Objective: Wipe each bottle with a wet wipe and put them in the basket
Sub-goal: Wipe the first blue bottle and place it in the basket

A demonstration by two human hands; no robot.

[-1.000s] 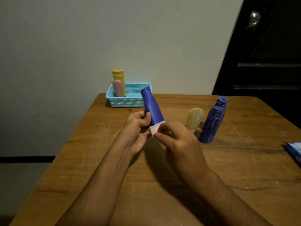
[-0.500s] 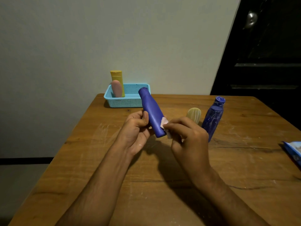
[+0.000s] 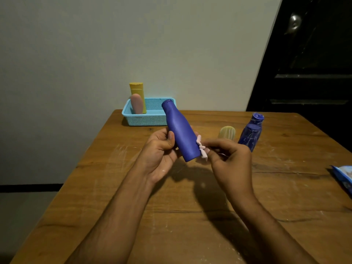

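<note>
The left hand (image 3: 162, 149) is curled round the lower body of a blue bottle (image 3: 181, 133), thumb laid across its front; the fingers behind the bottle are hidden. The bottle is held above the wooden table (image 3: 118, 187), tilted, cap pointing away and to the left, base nearest the camera. The right hand (image 3: 231, 164) pinches a crumpled pale wet wipe (image 3: 202, 150) against the bottle's lower right side; the fingertips are partly covered by the wipe, and the far part of the wipe cannot be made out.

5 bottles are counted. 1 is held. 2 stand in a light blue mesh basket (image 3: 146, 119) at the far table edge: a yellow bottle (image 3: 137, 90) and, in front of it, a pink bottle (image 3: 136, 103), the lower parts of both screened by the basket wall. 2 stand on the table at right: a cream ribbed bottle (image 3: 227, 132), its base hidden behind the right hand, and a dark blue bottle (image 3: 251, 134) with pale streaks.

1 blue packet (image 3: 343, 178) is cut off by the right frame edge. No writing is legible on any item.
</note>
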